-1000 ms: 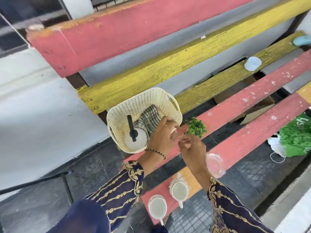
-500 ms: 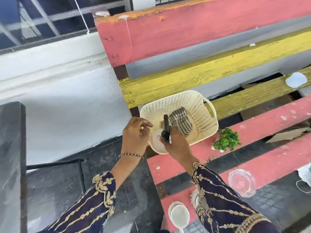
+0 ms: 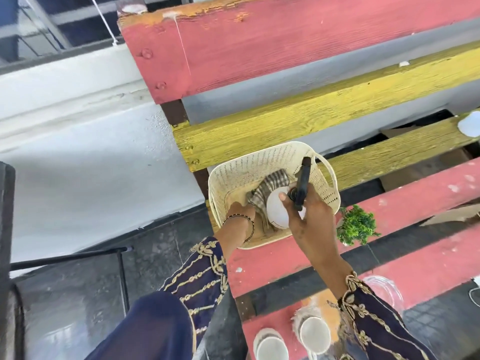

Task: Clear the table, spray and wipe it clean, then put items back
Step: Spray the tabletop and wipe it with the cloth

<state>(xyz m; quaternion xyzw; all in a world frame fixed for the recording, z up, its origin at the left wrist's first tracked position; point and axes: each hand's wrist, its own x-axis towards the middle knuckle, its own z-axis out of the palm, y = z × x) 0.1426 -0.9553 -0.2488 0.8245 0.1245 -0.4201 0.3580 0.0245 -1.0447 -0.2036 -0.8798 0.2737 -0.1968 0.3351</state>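
A cream perforated basket (image 3: 259, 165) stands on a bench of red and yellow slats. My right hand (image 3: 309, 216) grips the black trigger head of a white spray bottle (image 3: 276, 211), lifted at the basket's mouth. My left hand (image 3: 240, 220) reaches down inside the basket and closes on the lower end of a checked cloth (image 3: 270, 188); its fingers are partly hidden. A small green plant (image 3: 357, 227) sits on the red slat just right of the basket.
Two white cups (image 3: 314, 333) and a clear glass dish (image 3: 387, 292) rest on the nearest red slat. Another white cup (image 3: 470, 124) stands far right on the yellow slat. Wide gaps separate the slats. A dark metal chair frame (image 3: 78, 254) stands at the left.
My right hand has lifted the spray bottle up out of the basket. My left hand has gone from hovering outside the basket down into it onto the cloth.
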